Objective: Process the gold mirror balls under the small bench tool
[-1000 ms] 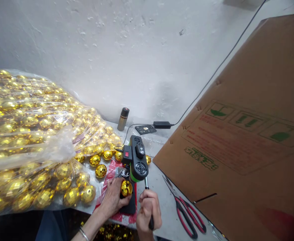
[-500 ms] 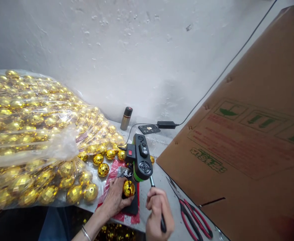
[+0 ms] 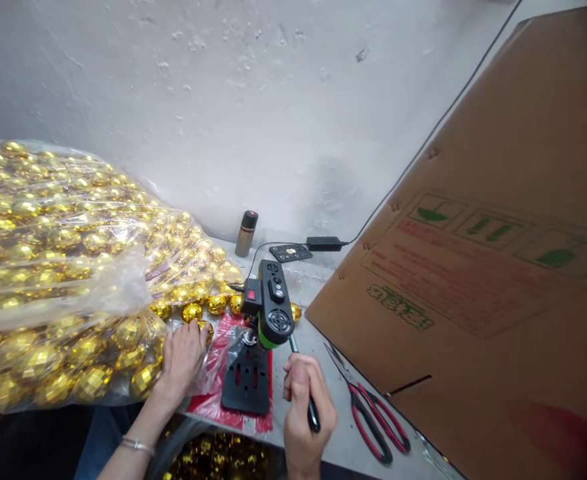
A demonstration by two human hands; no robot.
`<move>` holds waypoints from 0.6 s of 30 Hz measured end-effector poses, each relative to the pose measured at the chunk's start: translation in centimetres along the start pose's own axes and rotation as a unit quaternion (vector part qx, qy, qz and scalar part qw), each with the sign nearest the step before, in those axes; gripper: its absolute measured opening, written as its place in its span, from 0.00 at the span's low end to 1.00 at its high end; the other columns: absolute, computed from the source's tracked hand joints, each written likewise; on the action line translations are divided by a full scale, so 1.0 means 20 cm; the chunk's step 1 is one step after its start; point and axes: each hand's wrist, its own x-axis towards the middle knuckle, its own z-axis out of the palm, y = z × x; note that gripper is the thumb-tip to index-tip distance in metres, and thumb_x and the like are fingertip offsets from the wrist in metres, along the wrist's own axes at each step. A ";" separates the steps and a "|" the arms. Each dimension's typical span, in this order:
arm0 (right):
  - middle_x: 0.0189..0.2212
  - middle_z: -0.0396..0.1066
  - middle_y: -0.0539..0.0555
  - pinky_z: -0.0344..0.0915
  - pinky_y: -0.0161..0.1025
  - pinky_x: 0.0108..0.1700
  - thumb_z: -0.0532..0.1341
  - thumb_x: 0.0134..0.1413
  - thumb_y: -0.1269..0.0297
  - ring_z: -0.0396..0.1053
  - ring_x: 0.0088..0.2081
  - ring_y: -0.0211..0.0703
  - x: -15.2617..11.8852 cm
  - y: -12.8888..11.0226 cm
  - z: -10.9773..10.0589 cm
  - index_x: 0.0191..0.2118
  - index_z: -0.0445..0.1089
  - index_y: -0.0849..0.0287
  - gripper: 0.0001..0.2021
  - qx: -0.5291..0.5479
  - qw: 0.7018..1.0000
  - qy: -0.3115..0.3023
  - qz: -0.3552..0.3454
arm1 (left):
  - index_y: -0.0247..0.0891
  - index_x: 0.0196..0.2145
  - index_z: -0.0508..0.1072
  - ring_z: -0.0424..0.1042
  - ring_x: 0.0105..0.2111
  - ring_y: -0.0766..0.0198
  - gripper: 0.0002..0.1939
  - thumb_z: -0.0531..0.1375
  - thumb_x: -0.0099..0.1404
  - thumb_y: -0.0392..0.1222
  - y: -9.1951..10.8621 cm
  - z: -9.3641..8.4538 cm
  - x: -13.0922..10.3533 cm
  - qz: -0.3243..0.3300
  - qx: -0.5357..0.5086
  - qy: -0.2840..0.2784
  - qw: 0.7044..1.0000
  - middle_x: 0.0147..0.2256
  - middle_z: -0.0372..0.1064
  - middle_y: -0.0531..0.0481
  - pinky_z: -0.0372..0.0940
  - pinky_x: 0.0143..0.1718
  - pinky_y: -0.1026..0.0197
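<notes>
Gold facets gleam on a ball [image 3: 206, 327] on the worktop [image 3: 346, 427], between 8 and 9 o'clock from a small black machine [image 3: 276, 300]. A person's left hand [image 3: 181, 355], its wrist ringed by a silver bracelet [image 3: 137, 445], partly covers the ball with bent fingers; whether they grip it cannot be told. Between 5 and 6 o'clock from the machine, the right hand [image 3: 302, 399] is wrapped around a lever [image 3: 294, 344], whose black end juts from the fist. The machine's slotted base [image 3: 246, 385] lies on red plastic [image 3: 207, 405] toward 7 o'clock. More balls [image 3: 192, 313] line up toward 12 o'clock from the covered one, while a clear bag [image 3: 116, 283] packed with others bulges at 9 o'clock. Around the machine, a bottle [image 3: 246, 235] stands at 11 o'clock, an adapter [image 3: 323, 244] lies between 1 and 2, scissors [image 3: 361, 392] rest between 4 and 5, and a brown carton [image 3: 448, 280] fills 3 o'clock.
</notes>
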 end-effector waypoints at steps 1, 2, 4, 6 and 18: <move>0.28 0.65 0.48 0.61 0.32 0.28 0.55 0.74 0.69 0.64 0.26 0.34 0.00 0.00 0.00 0.32 0.68 0.56 0.15 -0.001 1.000 -0.003 0.001 | 0.31 0.47 0.77 0.79 0.45 0.38 0.23 0.44 0.78 0.44 0.01 -0.01 0.04 -0.003 0.018 -0.020 1.000 0.39 0.79 0.29 0.69 0.50 0.41; 0.28 0.65 0.48 0.61 0.32 0.28 0.55 0.74 0.69 0.65 0.26 0.34 -0.01 0.00 0.00 0.32 0.69 0.56 0.14 -0.002 1.000 -0.008 0.002 | 0.31 0.45 0.78 0.80 0.42 0.40 0.22 0.45 0.78 0.42 0.02 -0.01 0.07 0.001 0.024 -0.037 0.999 0.36 0.78 0.32 0.70 0.49 0.42; 0.28 0.66 0.48 0.61 0.32 0.28 0.55 0.74 0.69 0.65 0.26 0.34 -0.01 0.01 -0.01 0.33 0.69 0.56 0.14 -0.005 1.000 -0.015 0.002 | 0.34 0.45 0.77 0.80 0.39 0.44 0.17 0.49 0.76 0.41 0.04 0.00 0.10 0.023 0.013 -0.054 0.998 0.36 0.78 0.35 0.71 0.46 0.46; 0.29 0.66 0.48 0.61 0.32 0.29 0.55 0.74 0.69 0.64 0.26 0.34 -0.01 0.01 -0.01 0.32 0.69 0.56 0.14 -0.006 1.000 -0.015 0.002 | 0.37 0.47 0.77 0.81 0.39 0.46 0.14 0.53 0.74 0.41 0.04 0.03 0.09 0.046 0.002 -0.071 0.996 0.41 0.79 0.36 0.72 0.44 0.49; 0.27 0.66 0.47 0.59 0.32 0.27 0.55 0.74 0.66 0.61 0.24 0.34 0.06 -0.06 0.01 0.31 0.68 0.56 0.15 -0.001 1.000 -0.002 0.020 | 0.41 0.57 0.73 0.76 0.55 0.49 0.29 0.58 0.68 0.63 0.16 0.12 -0.10 -0.021 -0.509 -0.095 0.855 0.53 0.80 0.44 0.69 0.59 0.49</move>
